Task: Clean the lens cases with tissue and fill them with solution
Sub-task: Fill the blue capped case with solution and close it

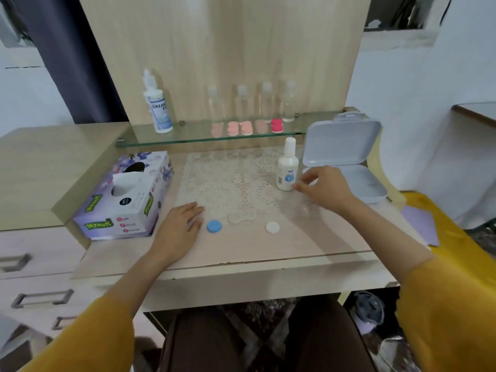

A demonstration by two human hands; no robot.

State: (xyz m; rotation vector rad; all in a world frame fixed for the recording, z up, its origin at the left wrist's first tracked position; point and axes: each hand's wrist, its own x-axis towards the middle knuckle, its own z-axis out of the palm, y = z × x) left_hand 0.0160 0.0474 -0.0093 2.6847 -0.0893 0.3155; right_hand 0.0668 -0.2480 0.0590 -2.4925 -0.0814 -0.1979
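- Left hand [182, 224]: palm down, flat on the desk top [308, 245], fingers straight and close together, holding nothing.
- Blue cap [214, 226]: lying on the desk, just beside the left fingertips.
- Clear lens case [241, 217]: flat at the near edge of the lace mat [236, 178], between the blue cap and the white cap [272, 227], apart from both.
- Right hand [324, 187]: over the right edge of the mat, fingers loosely bent, fingertips at the foot of the small solution bottle [287, 167].
- Right grip: slack, not wrapped round the bottle, nothing seen held; actual contact with the bottle too blurred to tell.
- Small solution bottle: white, upright, cap on, standing at the mat's right edge, just left of the pale blue hinged box [346, 146].
- Hinged box: open, lid raised towards the back, tray partly hidden behind the right hand.
- Tissue box [126, 194]: purple with a flower print, left of the mat, one tissue sticking up from the slot, near the left hand.
- Glass shelf [188, 138]: above the back of the desk, against the wooden panel.
- On the shelf: large solution bottle [158, 106] upright at the left; four clear bottles [241, 102] in a row.
- In front of those bottles: a row of pink lens cases [233, 128], with a red lens case [277, 125] at the right end.
- Yellow sleeves [442, 304] on both forearms.
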